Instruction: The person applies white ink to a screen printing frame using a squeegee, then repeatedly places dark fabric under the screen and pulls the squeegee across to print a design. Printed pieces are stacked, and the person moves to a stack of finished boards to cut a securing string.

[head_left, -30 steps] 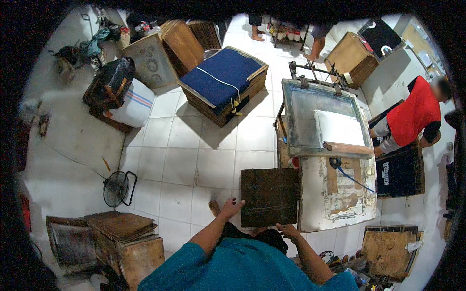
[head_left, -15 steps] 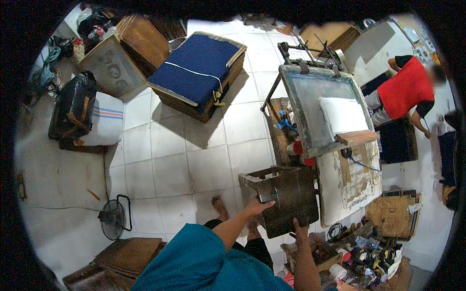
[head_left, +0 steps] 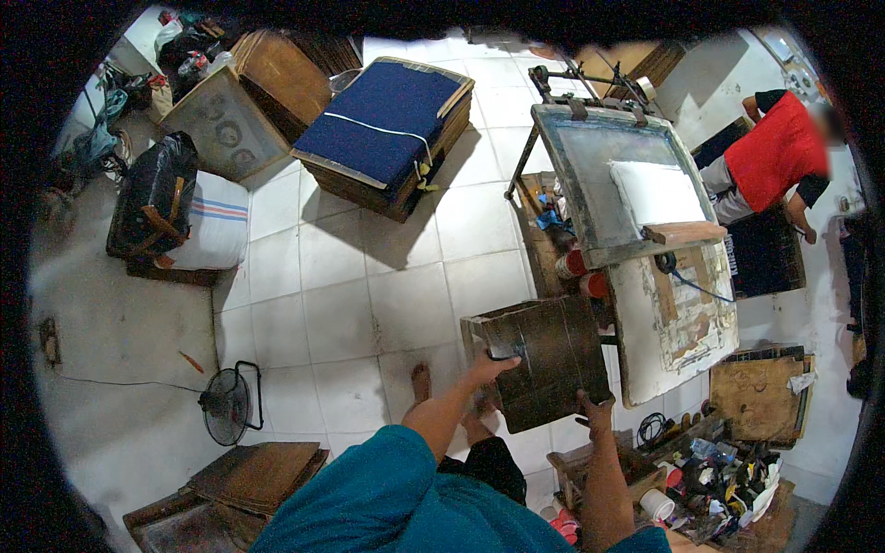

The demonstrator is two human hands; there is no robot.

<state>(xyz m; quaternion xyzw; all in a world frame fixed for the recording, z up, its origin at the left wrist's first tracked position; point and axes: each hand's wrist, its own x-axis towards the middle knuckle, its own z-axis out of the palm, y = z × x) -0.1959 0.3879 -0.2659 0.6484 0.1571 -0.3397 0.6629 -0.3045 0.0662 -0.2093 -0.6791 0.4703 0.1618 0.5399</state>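
A small dark wooden stool [head_left: 551,367] with a broad plank top is between my hands, held tilted at the near side of the printing table. My left hand [head_left: 491,369] grips its left edge, thumb lying over the top. At its lower right corner, my right hand [head_left: 595,412] is closed on the edge, thumb on the top; some fingers are hidden. Just beyond the stool, a screen-printing frame [head_left: 604,253] rests hinged over the stained white printing board [head_left: 687,346]. A wooden-handled squeegee [head_left: 684,233] lies across the frame's near end.
A board stack topped with dark blue cloth [head_left: 378,120] stands on the tiled floor [head_left: 332,323]. A fan [head_left: 226,405] and brown boards [head_left: 253,475] are at left. A cluttered low bench [head_left: 719,493] sits at right. Beyond the table works a person in red [head_left: 774,157].
The stool has turned in my hands, so its plank top shows more and its open framed side less. My right hand has risen slightly with it. The whole view has shifted a little.
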